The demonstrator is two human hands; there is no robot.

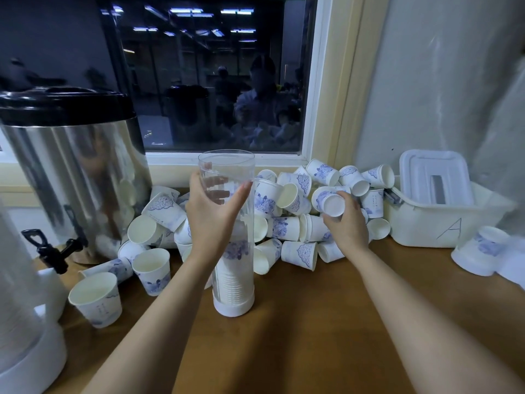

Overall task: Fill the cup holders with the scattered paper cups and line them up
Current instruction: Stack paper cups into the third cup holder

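WORKTOP, EVENING: A wooden worktop (pixel 298 322) runs under a dark window, with a steel urn (pixel 71 172) at its left and a lidded white bin (pixel 426 223) at its right. Between them, straight in front of me, the clear holder (pixel 227 166) stands upright on its white base. A nested stack (pixel 233 277) fills roughly its lower third, so most of the job looks undone. Loose cups (pixel 287 226) lie heaped behind and beside it against the wall, many on their sides, a few upright near the urn. My left grip (pixel 213 211) wraps the holder's upper part, thumb on the near side and fingers showing through the plastic, forearm reaching straight in. I judge this steadies the tall tube against tipping while I load it. My right grip (pixel 345 223), arm stretched to the heap, is curled round one cup (pixel 331 204) lying sideways, base towards me. It will likely need turning to match the stack before it goes in at the open top.
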